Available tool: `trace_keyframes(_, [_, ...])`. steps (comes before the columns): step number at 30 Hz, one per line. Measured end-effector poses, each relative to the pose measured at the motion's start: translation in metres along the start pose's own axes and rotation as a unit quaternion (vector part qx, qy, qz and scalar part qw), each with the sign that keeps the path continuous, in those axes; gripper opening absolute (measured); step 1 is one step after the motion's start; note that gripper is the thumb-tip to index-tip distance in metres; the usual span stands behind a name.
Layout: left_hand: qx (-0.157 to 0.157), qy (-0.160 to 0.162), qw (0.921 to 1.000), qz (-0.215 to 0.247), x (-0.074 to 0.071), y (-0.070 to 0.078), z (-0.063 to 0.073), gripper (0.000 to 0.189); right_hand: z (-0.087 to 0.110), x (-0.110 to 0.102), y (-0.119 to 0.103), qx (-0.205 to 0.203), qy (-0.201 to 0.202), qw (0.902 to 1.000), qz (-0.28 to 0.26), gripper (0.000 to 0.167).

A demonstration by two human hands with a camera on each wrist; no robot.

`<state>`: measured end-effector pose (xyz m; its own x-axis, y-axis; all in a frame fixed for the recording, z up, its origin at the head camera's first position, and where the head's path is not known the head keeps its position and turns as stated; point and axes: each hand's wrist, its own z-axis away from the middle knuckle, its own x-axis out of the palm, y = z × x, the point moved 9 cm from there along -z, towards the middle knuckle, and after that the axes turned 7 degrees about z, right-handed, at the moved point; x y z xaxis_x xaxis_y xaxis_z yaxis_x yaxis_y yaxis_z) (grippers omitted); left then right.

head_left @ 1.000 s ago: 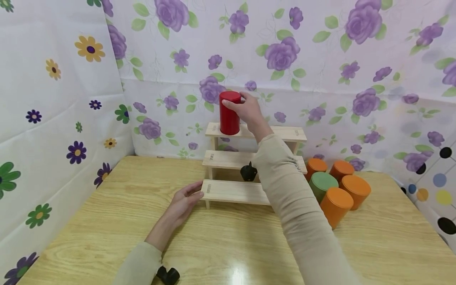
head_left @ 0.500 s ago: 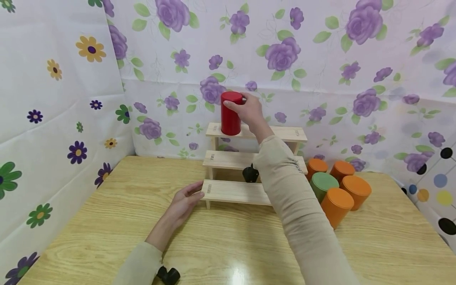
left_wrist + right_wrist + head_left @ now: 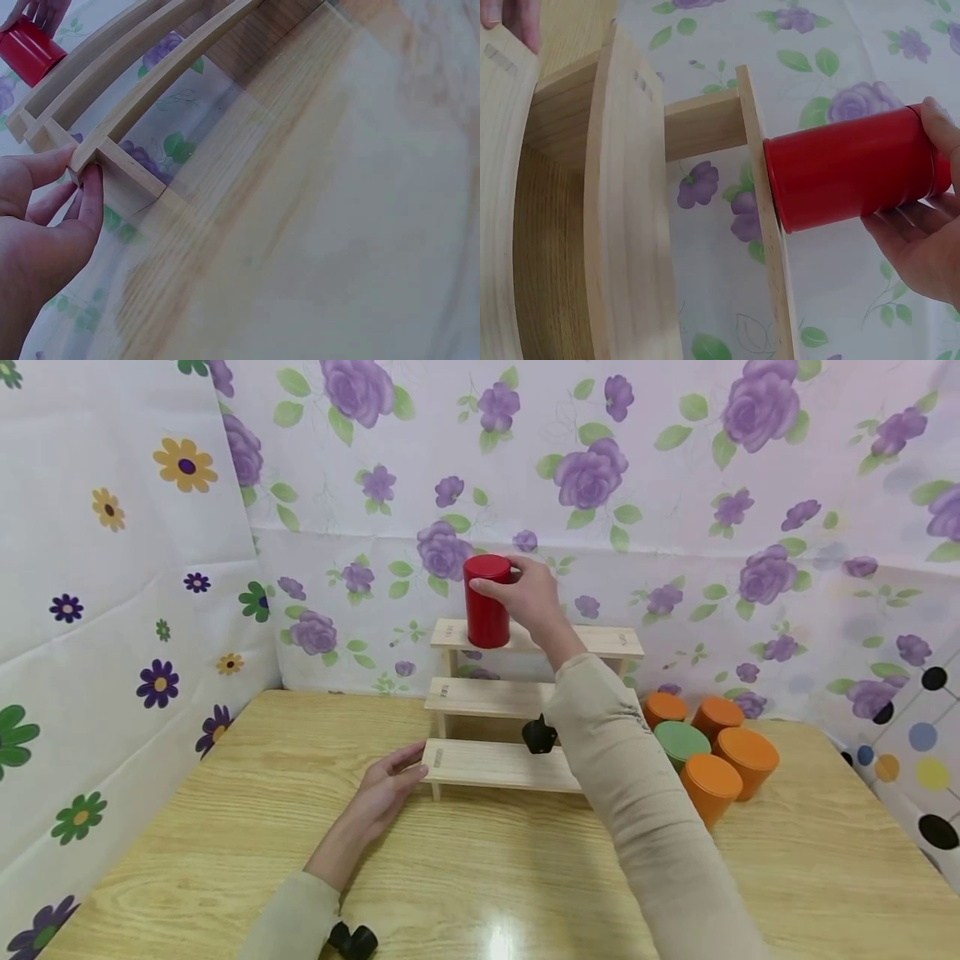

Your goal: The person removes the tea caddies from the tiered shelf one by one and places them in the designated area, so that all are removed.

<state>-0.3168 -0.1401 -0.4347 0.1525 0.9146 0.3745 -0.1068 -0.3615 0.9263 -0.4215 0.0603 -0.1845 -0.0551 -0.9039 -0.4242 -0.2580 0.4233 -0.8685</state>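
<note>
A red lidded canister [image 3: 487,606] stands upright at the left part of the top board of a three-tier wooden shelf [image 3: 495,697]. My right hand [image 3: 534,597] grips the canister near its lid, with the thumb on the front side. In the right wrist view the base of the red canister [image 3: 847,169] meets the top board [image 3: 769,247]. My left hand [image 3: 386,789] pinches the left end of the lowest board [image 3: 487,762]. The left wrist view shows the thumb of that hand [image 3: 52,225] on top of the board and fingers beneath.
Several orange canisters [image 3: 746,756] and a green one [image 3: 682,742] stand on the wooden table [image 3: 465,868] right of the shelf, partly behind my right sleeve. Flowered cloth [image 3: 360,543] hangs behind and at the left. A black wrist device [image 3: 354,941] sits by my left cuff.
My right hand and the red canister have shifted slightly right along the top board. The right forearm has swung a little to the right. My left hand keeps its place.
</note>
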Motion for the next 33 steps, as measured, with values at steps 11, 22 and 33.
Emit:
trace_keyframes(11, [0.0, 0.001, 1.0, 0.003, 0.002, -0.001, 0.0, 0.054, 0.012, -0.008, 0.002, -0.012, -0.01, 0.9999, 0.001, 0.063])
trace_keyframes(22, [-0.003, 0.0, 1.0, 0.002, 0.002, 0.0, 0.0, 0.054, 0.026, -0.014, 0.009, -0.031, -0.017, 0.9993, -0.01, 0.061])
trace_keyframes(33, [-0.002, -0.006, 1.0, 0.003, 0.002, 0.001, 0.0, 0.054, 0.036, -0.019, 0.012, -0.035, -0.039, 0.9983, -0.026, 0.06])
